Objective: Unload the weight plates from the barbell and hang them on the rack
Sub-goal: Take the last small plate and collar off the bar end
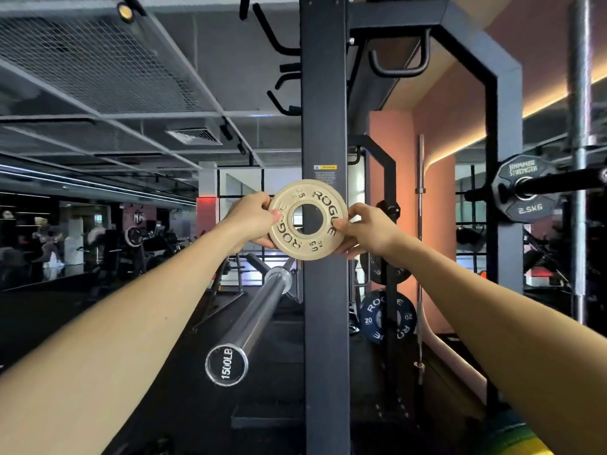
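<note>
Small tan plate (307, 219) is off the barbell (249, 323), held up at arm's length in front of the rack upright (323, 290); left hand (253, 221) pinches its left rim, right hand (364, 229) pinches the right rim, both closed on it, fingers curled round the edge; plate face is toward the camera, so its bore axis runs away from the person, upright visible through the hole; bare sleeve end sits below and left of the plate; storage peg (558, 182) carrying a black 2.5 kg plate (522, 192) lies well off to the right, nearer the right hand; my read: plate likely needs turning so the bore lines up with a peg before sliding on; which peg is free, cannot tell.
</note>
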Demonstrator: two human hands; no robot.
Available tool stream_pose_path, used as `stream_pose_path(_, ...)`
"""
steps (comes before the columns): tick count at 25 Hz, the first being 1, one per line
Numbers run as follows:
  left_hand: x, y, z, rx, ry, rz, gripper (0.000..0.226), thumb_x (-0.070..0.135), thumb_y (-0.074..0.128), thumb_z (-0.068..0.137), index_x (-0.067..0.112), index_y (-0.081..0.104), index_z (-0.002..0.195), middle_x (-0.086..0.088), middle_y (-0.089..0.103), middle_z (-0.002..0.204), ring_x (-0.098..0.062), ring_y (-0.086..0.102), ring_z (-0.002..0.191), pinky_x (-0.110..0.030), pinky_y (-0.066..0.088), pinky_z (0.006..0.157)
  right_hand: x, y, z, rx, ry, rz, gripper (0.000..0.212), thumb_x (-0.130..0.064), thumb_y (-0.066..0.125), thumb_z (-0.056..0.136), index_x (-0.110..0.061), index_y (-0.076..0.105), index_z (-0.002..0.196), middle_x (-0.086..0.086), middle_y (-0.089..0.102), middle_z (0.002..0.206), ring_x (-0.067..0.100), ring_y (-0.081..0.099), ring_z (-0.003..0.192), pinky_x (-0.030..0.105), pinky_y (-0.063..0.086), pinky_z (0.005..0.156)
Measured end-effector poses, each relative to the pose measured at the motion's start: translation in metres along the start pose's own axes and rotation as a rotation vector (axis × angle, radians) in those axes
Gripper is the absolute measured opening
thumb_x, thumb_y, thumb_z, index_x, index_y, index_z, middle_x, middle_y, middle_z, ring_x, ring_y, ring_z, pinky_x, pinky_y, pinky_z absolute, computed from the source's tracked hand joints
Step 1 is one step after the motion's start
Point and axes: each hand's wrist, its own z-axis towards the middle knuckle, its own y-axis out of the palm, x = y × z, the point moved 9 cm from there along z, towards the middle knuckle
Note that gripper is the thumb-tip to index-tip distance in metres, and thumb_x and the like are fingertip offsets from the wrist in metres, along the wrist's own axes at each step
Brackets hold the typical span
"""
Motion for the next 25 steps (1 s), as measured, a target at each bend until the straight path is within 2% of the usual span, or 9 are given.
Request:
stream_pose_path(3,-0.001,-0.015,-0.027,-0.028,0.004,-0.03,0.005,0.014,0.051,0.1,0.012,0.055,0.099,-0.011,0.068,0.098,-0.021,0.073,0.07,-0.032,0.062,0.058,-0.019,0.012,-0.029,-0.004,0.009,-0.01,0.024,-0.019,0.054,0.097,-0.002,0.045,0.111,0.018,0.068,0.084,0.028,0.066,0.064,0.037,0.058,0.059)
stream_pose_path(6,0.002,-0.029,-0.064,-0.074,0.017,-0.05,0.009,0.012,0.05,0.1,0.013,0.055,0.092,-0.01,0.067,0.094,-0.019,0.071,0.07,-0.03,0.061,0.056,-0.033,0.027,-0.064,0.015,0.037,-0.009,0.029,-0.018,0.054,0.097,0.001,0.045,0.116,0.021,0.068,0.088,0.03,0.066,0.066,0.035,0.059,0.058)
stream_pose_path(12,-0.031,-0.069,-0.15,-0.124,-0.053,-0.067,0.01,0.012,0.052,0.099,0.013,0.052,0.089,-0.016,0.067,0.101,-0.028,0.073,0.076,-0.038,0.062,0.063,-0.053,0.082,-0.145,-0.013,0.123,0.008,0.034,-0.016,0.055,0.096,0.005,0.044,0.12,0.025,0.067,0.09,0.025,0.067,0.06,0.034,0.059,0.057)
stream_pose_path(16,-0.06,-0.083,-0.19,-0.134,-0.102,-0.054,0.004,0.013,0.053,0.099,0.01,0.054,0.096,-0.017,0.067,0.103,-0.027,0.073,0.076,-0.036,0.062,0.058,-0.051,0.115,-0.181,-0.046,0.172,0.004,0.036,-0.015,0.056,0.096,0.005,0.043,0.122,0.035,0.065,0.099,0.027,0.066,0.06,0.036,0.059,0.06)
stream_pose_path(22,-0.087,-0.073,-0.214,-0.185,-0.149,-0.055,0.016,0.013,0.053,0.099,0.016,0.051,0.084,-0.01,0.065,0.095,-0.022,0.07,0.071,-0.029,0.059,0.05,-0.032,0.132,-0.204,-0.053,0.241,-0.035,0.037,-0.015,0.056,0.096,0.006,0.042,0.123,0.036,0.065,0.1,0.024,0.067,0.056,0.037,0.059,0.06)
stream_pose_path(25,-0.106,-0.061,-0.213,-0.192,-0.181,-0.09,0.006,0.012,0.054,0.098,0.01,0.055,0.092,-0.014,0.067,0.101,-0.025,0.072,0.074,-0.032,0.06,0.052,-0.017,0.135,-0.206,-0.057,0.261,-0.069,0.036,-0.015,0.055,0.096,0.006,0.043,0.122,0.035,0.066,0.101,0.031,0.068,0.065,0.037,0.059,0.06)
